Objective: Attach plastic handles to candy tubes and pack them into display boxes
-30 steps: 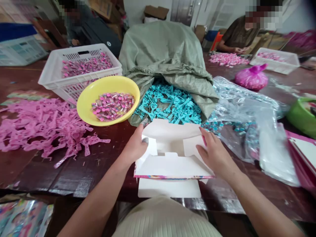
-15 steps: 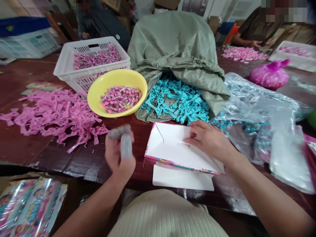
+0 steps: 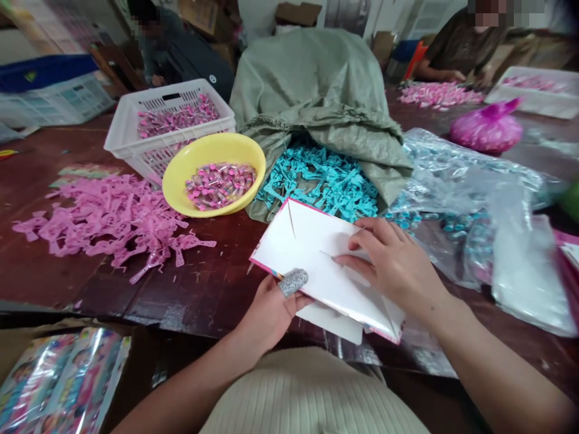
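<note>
In front of me is a white cardboard box (image 3: 312,244) with pink printed edges, its plain folded side turned up and tilted. My left hand (image 3: 275,307) grips its near left edge, the grey-wrapped thumb on top and the fingers underneath. Over the box's right half lies my right hand (image 3: 391,253), thumb and forefinger bent at the slit in the middle of the panel; whether they pinch the card I cannot make out. A white flap (image 3: 332,322) shows below the near edge.
Left lie pink plastic pieces (image 3: 113,217), a yellow bowl (image 3: 169,184) and a white crate (image 3: 122,135) of small pink-capped tubes. Behind the box, turquoise pieces (image 3: 316,181) spill from a green sack (image 3: 312,78). Clear plastic bags (image 3: 520,259) lie right. Two people sit across the table.
My left hand has moved right and taken hold of the box's near edge. The box has turned and its near right corner now points toward me. My right hand stays over it.
</note>
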{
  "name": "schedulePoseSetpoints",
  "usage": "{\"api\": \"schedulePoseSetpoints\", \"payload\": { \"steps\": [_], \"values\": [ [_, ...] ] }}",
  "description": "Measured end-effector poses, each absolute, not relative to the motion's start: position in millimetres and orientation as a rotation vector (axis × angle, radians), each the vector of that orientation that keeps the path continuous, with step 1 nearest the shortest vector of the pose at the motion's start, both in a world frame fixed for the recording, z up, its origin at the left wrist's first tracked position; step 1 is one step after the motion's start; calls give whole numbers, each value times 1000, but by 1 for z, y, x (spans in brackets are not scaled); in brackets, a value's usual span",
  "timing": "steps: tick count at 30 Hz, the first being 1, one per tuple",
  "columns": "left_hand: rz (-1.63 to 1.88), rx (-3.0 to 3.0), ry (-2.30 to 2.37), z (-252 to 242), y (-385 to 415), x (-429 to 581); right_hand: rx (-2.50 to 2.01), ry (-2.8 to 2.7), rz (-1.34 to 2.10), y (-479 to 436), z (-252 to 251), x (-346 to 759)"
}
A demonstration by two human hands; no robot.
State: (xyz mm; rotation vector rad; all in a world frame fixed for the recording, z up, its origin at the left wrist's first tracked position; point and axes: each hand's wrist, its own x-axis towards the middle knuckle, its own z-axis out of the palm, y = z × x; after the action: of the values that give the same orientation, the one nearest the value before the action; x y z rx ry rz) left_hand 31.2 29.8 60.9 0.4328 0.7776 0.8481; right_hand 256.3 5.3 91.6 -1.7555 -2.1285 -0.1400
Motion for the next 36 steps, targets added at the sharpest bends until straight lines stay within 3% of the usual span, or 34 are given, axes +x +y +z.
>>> {"api": "schedulePoseSetpoints", "payload": {
  "steps": [5, 9, 15, 22, 28, 34, 36],
  "values": [
    [889, 669, 762, 98, 27, 34, -1581, -1955, 62, -23, 123, 272],
    [922, 1040, 697, 120, 31, 41, -1545, -1914, -50, -39, 141, 288],
    [884, 1273, 690, 121, 38, 56, -1674, -1787, -273, -33, 121, 287],
    [857, 1261, 740, 117, 38, 62, -1652, -1737, -297, -23, 96, 284],
    [1014, 1188, 708, 122, 39, 68, -1495, -1664, 49, -35, 103, 296],
    [1193, 1331, 655, 170, 31, 83, -1340, -1501, 548, -51, 105, 299],
    [1238, 1341, 604, 178, 34, 90, -1424, -1515, 500, -51, 99, 296]
  ]
}}
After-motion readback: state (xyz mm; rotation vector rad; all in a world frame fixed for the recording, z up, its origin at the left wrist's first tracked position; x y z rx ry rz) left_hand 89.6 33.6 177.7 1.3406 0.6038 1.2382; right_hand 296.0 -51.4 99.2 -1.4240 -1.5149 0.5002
